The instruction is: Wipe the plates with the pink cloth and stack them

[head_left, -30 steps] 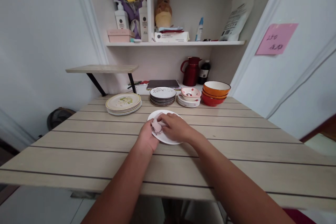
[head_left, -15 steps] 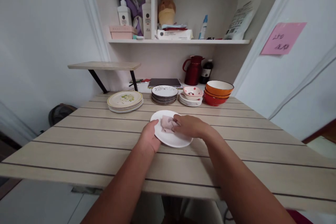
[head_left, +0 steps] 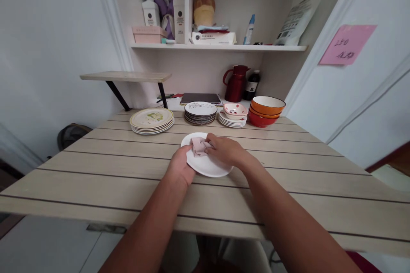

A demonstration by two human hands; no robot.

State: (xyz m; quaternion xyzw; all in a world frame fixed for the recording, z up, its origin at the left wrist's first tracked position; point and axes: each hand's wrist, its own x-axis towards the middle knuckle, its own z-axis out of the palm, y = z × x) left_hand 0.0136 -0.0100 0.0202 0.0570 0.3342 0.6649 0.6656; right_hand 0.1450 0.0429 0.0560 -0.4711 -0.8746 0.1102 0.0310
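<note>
Head view: white plate (head_left: pixel 208 165) flat on the wooden counter (head_left: pixel 96 166), right in front of the person, with a pinkish cloth (head_left: pixel 199 145) bunched on its far-left part.
Cloth: back over toward the left rim now; half a second ago it sat nearer the plate's middle, so the wiping stroke is running leftward across the plate.
Right hand (head_left: pixel 226 151): fingers curled down and clamped on the cloth, pressing it to the plate.
Left hand (head_left: pixel 182 166): closed on the plate's near-left rim, thumb on top, pinning it in place as before.
Plate: shifted a touch left with the stroke, otherwise steady on the counter.
Reading: wipe is mid-pass, and the right half of the plate shows bare and white.
Behind: stack of green-patterned plates (head_left: pixel 151 120), stack of dark-rimmed plates (head_left: pixel 200 113), small pink bowl (head_left: pixel 235 111) on white saucers, orange bowls (head_left: pixel 267 108), all well apart from the hands.
</note>
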